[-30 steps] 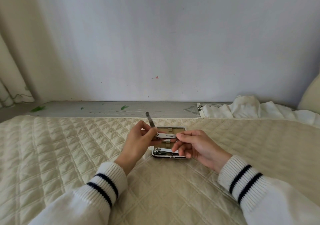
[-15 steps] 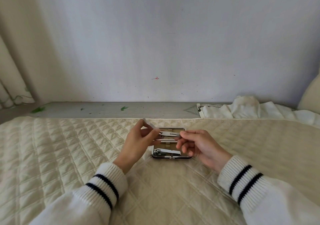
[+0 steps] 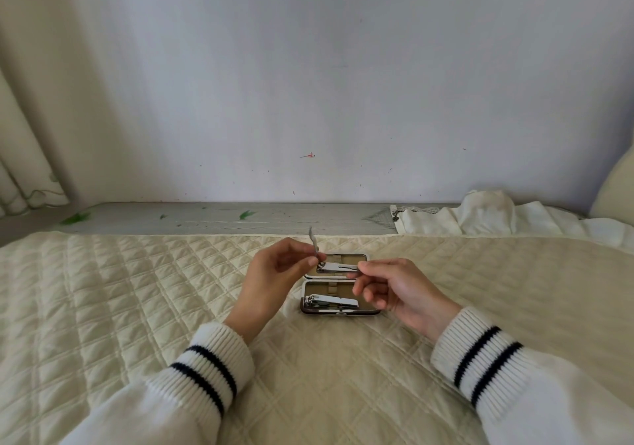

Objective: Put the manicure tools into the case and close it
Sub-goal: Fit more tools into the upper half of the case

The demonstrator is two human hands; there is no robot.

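Note:
A small manicure case (image 3: 338, 311) lies open on the quilted bed, tan lining up, with a metal nail clipper (image 3: 331, 302) seated in its near half. Above the far half I hold a second silver nail clipper (image 3: 338, 266) between both hands. My left hand (image 3: 274, 273) pinches its left end, where the thin lever (image 3: 313, 241) sticks up and away. The fingertips of my right hand (image 3: 387, 288) grip the clipper's right end.
The cream quilted bedspread (image 3: 137, 307) spreads all around the case. A grey ledge (image 3: 206, 218) runs along the wall behind it. Crumpled white cloth (image 3: 487, 216) lies at the back right, and a curtain (image 3: 20, 156) hangs at the left.
The clipper's lever, lowered half a second ago, now stands raised again. Both hands have stayed over the case's far half.

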